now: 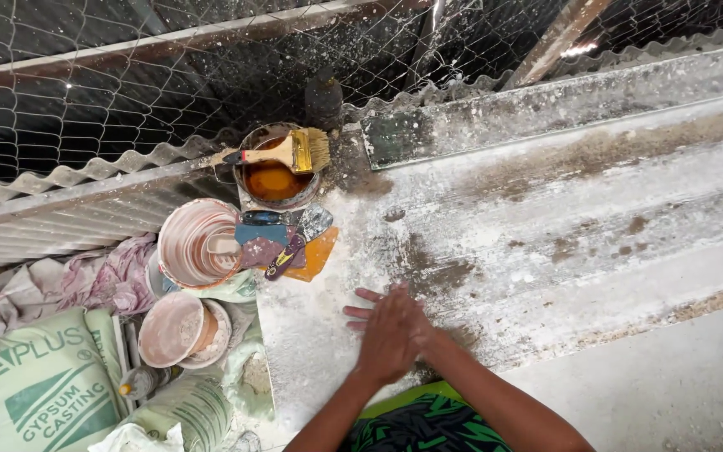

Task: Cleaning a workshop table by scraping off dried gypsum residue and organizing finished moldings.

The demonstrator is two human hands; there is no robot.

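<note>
- Fingers lie stretched out flat and slightly fanned, pinching nothing; one hand sits on top of the other, so the lower hand's fingers only peek out at the left.
- Right hand and left hand press together on the white, powder-dusted slab; which hand is on top I cannot tell for sure.
- Beyond the hands, at the slab's far left corner, stands a tin of brown liquid with a yellow brush laid across its rim.
- Between tin and hands lie putty knives and an orange scraper.
- Left of the slab sit two plaster-caked bowls, crumpled cloth and a green-printed sack.
- Wire mesh runs behind the tin.
</note>
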